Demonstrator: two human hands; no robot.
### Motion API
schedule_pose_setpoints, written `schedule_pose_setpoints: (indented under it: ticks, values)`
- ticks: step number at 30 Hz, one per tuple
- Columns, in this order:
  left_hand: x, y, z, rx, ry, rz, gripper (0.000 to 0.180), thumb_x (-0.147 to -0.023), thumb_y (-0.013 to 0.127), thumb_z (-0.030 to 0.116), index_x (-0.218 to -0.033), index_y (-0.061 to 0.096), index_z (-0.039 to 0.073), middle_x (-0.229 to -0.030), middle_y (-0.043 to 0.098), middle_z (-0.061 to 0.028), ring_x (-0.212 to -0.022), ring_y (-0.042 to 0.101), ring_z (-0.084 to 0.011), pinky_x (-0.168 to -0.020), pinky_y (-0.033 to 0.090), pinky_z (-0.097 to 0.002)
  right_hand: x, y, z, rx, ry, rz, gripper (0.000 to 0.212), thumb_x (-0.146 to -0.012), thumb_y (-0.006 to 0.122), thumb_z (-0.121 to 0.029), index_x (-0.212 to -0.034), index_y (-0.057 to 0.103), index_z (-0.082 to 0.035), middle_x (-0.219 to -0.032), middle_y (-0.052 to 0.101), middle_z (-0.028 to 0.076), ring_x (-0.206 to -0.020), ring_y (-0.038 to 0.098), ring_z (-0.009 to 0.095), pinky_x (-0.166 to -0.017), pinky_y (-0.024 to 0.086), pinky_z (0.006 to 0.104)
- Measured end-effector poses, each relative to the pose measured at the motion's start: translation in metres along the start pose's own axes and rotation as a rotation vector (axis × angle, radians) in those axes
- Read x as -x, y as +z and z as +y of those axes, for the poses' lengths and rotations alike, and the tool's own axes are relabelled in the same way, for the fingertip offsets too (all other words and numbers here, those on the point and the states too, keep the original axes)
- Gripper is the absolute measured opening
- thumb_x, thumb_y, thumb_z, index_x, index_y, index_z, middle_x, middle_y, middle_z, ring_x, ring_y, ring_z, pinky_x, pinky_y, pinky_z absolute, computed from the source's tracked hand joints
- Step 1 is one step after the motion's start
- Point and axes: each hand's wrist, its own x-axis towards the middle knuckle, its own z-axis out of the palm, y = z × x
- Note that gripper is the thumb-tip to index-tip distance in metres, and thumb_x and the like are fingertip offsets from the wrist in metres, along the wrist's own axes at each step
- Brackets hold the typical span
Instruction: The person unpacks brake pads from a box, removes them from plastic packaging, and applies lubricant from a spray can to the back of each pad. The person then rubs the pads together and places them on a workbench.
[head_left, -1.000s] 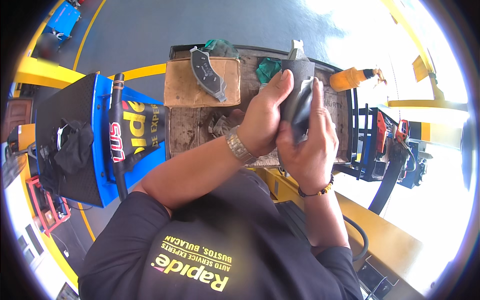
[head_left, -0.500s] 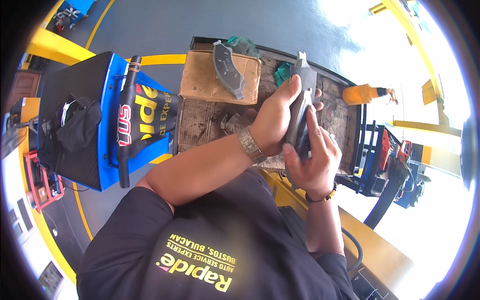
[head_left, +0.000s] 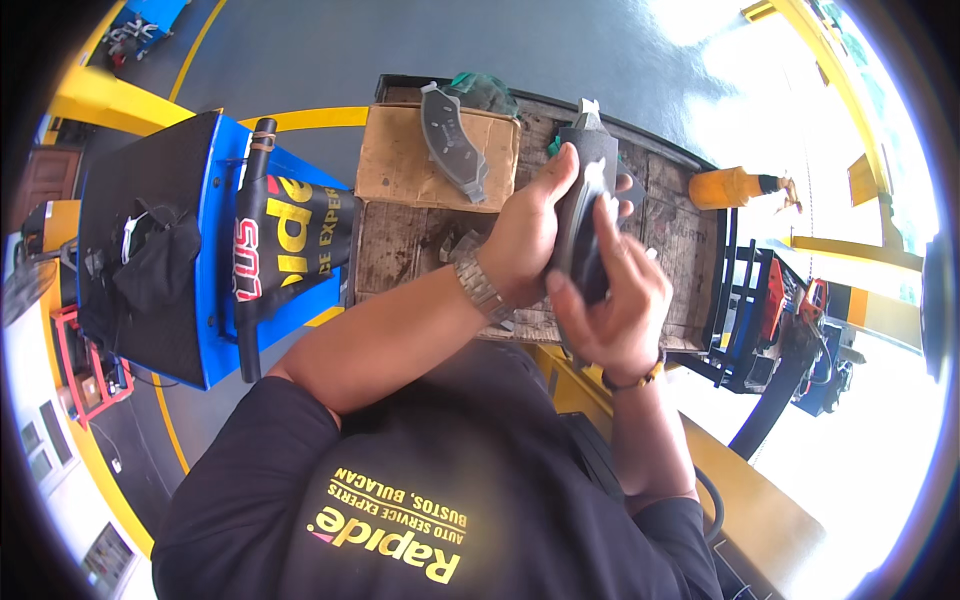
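The loose brake pad (head_left: 452,140) stays on the box (head_left: 385,170). The left hand (head_left: 522,235) clamps the held brake pads (head_left: 590,265) above the bench (head_left: 390,235), slightly farther left than before; whether the blurred right hand (head_left: 635,300), touching them, pinches, I cannot tell.

The held brake pads (head_left: 590,255) are dark grey, the box (head_left: 390,160) at the brown tabletop (head_left: 400,240)'s far left corner tan, the bottle (head_left: 718,188) orange.
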Motion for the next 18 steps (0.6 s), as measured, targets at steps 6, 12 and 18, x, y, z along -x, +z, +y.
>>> schedule_pose_setpoints:
  ticks: [6, 12, 18]
  values:
    - [-0.011, 0.003, 0.004, 0.119, -0.077, -0.049, 0.054, -0.105, 0.039, 0.050, -0.136, 0.049, 0.008, -0.126, 0.059, -0.0076, -0.118, 0.055, -0.0198, -0.105, 0.044, -0.0398, -0.009, 0.003, 0.003, 0.007, -0.033, 0.090, 0.065, -0.076, 0.075, -0.028, -0.129, 0.060, 0.007, -0.078, 0.067, 0.016, -0.064, 0.067, 0.030, -0.061, 0.054, 0.0371]
    - [0.001, 0.024, -0.018, 0.174, -0.003, -0.016, 0.051, -0.105, 0.040, 0.051, -0.133, 0.053, 0.010, -0.125, 0.062, -0.0069, -0.116, 0.058, -0.0194, -0.097, 0.050, -0.0395, -0.056, -0.006, 0.024, -0.013, 0.350, 0.178, 0.056, -0.081, 0.070, -0.029, -0.124, 0.064, 0.007, -0.082, 0.071, 0.021, -0.072, 0.073, 0.032, -0.067, 0.057, 0.0375]
    - [-0.013, 0.022, -0.016, 0.183, 0.048, 0.011, 0.052, -0.105, 0.039, 0.051, -0.131, 0.056, 0.010, -0.122, 0.064, -0.0071, -0.110, 0.063, -0.0217, -0.097, 0.050, -0.0400, -0.077, 0.006, 0.052, 0.121, 0.326, 0.296, 0.034, -0.089, 0.062, -0.025, -0.108, 0.073, 0.001, -0.097, 0.072, 0.021, -0.089, 0.072, 0.035, -0.081, 0.056, 0.0404]
